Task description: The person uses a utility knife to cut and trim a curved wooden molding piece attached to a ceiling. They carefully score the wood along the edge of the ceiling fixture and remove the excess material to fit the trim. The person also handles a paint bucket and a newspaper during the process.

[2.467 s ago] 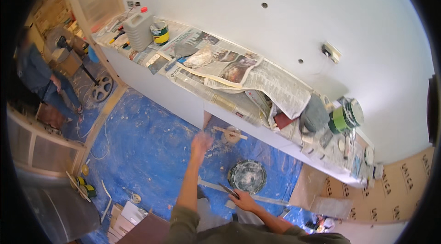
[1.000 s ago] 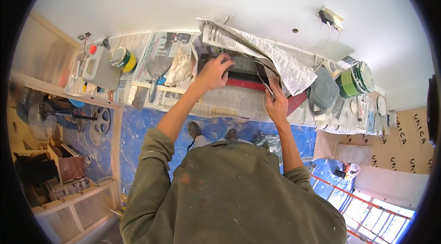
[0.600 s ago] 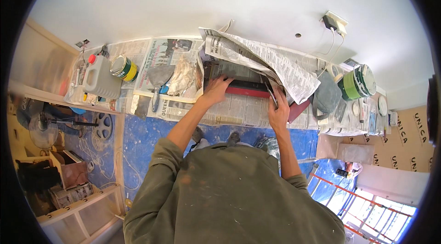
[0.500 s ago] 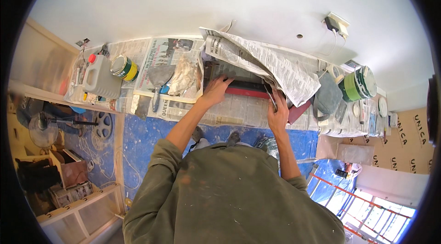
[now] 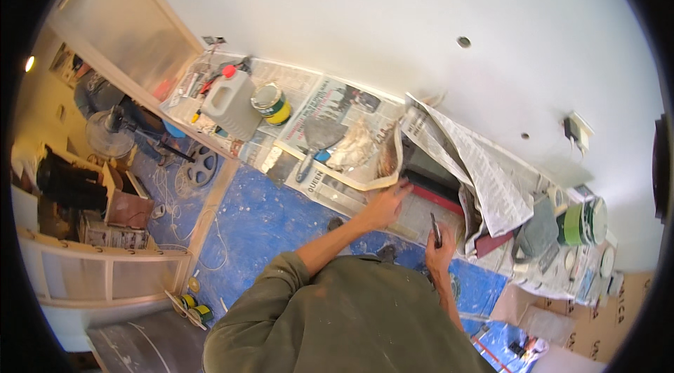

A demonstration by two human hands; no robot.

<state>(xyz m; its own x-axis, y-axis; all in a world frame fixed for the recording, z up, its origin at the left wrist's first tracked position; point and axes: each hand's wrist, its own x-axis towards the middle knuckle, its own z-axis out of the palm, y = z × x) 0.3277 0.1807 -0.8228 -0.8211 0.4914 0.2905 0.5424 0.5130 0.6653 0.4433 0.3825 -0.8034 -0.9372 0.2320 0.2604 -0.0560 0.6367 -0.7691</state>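
My left hand has its fingers stretched out just below the flap of newspaper, holding nothing. In my right hand is a slim dark utility knife, its thin tip pointing up and away from me. Ahead of both hands lies a long red and black object, partly covered by a raised, folded sheet of newspaper. The covered part of that object is hidden. Beside my left hand, a filling knife with a wide blade and a crumpled pale cloth-like heap rest on the newspaper.
A grey jerrycan with a red cap and a yellow-green tin stand at the left. To the right are a grey bag-like item and a green-banded bucket. Blue sheeting covers the floor. Another person is beyond the frosted panel.
The view has turned and shifted left. My left hand has come off the red and black object. My right hand has drawn back from the newspaper, with the knife still in it.
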